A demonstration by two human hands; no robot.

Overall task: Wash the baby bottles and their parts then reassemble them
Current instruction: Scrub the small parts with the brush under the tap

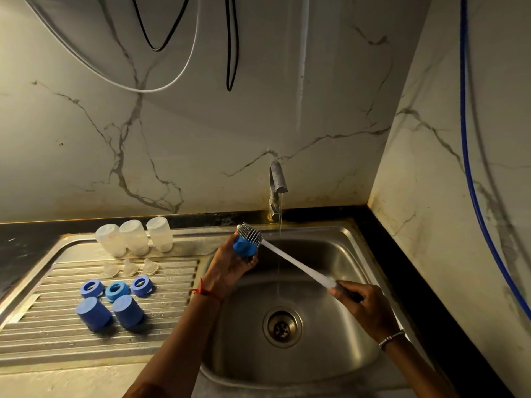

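Note:
My left hand [227,268] grips a blue bottle cap [243,247] above the left rim of the sink. My right hand [362,303] holds the dark grip of a long white bottle brush [298,265]; its bristled head [250,233] lies against the cap. On the draining board stand three clear bottles [135,237] upside down, with three clear teats [130,268] in front of them. Nearer me lie three blue collar rings [116,290] and two blue caps [110,313].
The steel sink [339,254] has a drain [282,326] in its middle. A thin stream of water runs from the tap [276,185] at the back. A black counter edge and marble walls close in behind and on the right; cables hang above.

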